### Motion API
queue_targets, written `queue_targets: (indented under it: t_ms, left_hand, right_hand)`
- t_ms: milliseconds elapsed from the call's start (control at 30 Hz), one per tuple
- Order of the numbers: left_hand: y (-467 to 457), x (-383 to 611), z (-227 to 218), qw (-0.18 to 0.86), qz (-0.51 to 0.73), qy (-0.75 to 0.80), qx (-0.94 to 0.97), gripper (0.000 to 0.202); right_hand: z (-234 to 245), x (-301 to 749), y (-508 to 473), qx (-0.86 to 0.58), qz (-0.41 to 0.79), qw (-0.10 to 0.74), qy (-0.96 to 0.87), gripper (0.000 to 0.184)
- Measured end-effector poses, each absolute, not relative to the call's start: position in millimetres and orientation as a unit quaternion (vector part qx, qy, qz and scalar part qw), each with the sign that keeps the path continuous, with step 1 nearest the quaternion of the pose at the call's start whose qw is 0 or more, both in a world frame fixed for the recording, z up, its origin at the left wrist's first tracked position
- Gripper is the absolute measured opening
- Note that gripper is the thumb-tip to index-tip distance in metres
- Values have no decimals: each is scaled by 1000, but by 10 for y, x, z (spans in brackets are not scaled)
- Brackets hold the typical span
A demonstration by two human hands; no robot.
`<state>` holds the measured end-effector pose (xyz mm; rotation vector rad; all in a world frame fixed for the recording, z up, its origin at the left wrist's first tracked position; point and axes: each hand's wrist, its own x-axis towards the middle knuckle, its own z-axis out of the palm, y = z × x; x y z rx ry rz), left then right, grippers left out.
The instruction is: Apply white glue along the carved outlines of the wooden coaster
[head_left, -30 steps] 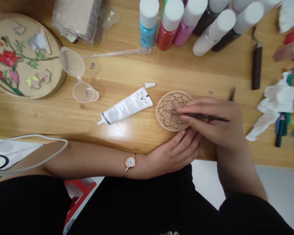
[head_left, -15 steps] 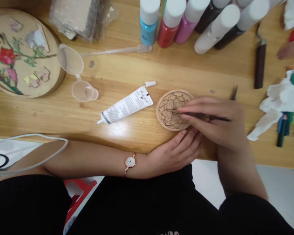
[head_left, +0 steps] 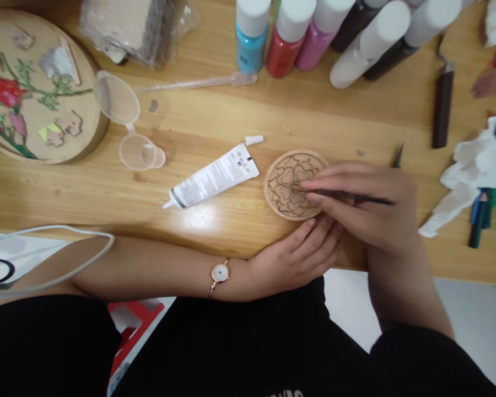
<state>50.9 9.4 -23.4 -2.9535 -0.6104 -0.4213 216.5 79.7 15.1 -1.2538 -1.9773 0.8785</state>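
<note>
A small round wooden disc [head_left: 271, 199] with a raised rim and a wire-like pattern of hearts and stars lies at the table's near edge. My right hand [head_left: 367, 207] is closed on dark tweezers [head_left: 347, 196], whose tips reach the middle of the pattern. My left hand [head_left: 300, 253] lies flat with fingers stretched out by the disc's lower rim, holding nothing; whether its fingertips touch the rim I cannot tell. To the left of the disc is a white glue tube [head_left: 215, 176], its nozzle pointing left, with a small white cap [head_left: 254, 140] above it.
Several paint bottles [head_left: 252, 47] stand at the back. A dropper [head_left: 198, 82] and lidded plastic cup [head_left: 137, 153] lie left of them. A larger painted wooden round [head_left: 89, 127] is far left. On the right are a dark-handled palette knife [head_left: 442, 107], crumpled tissue [head_left: 475, 160] and pencils [head_left: 477, 220].
The view has shifted very slightly. My right hand has edged a little to the right with the tweezers, their tips still over the pattern; my left hand stays in place.
</note>
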Motion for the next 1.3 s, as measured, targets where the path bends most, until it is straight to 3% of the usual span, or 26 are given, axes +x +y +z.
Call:
queue_targets:
  t_ms: [500, 1100, 1300]
  left_hand:
    - [104, 507, -215, 49, -140, -203, -968, 43]
    - [94, 504, -222, 47, -136, -200, -969, 44]
    - [86, 491, -234, 52, -122, -185, -974, 45]
  right_hand:
    - [180, 2179, 799, -480, 339, 286, -757, 17]
    - [139, 2172, 756, -472, 343, 313, -750, 23]
    - [160, 2222, 771, -453, 378, 280, -757, 19]
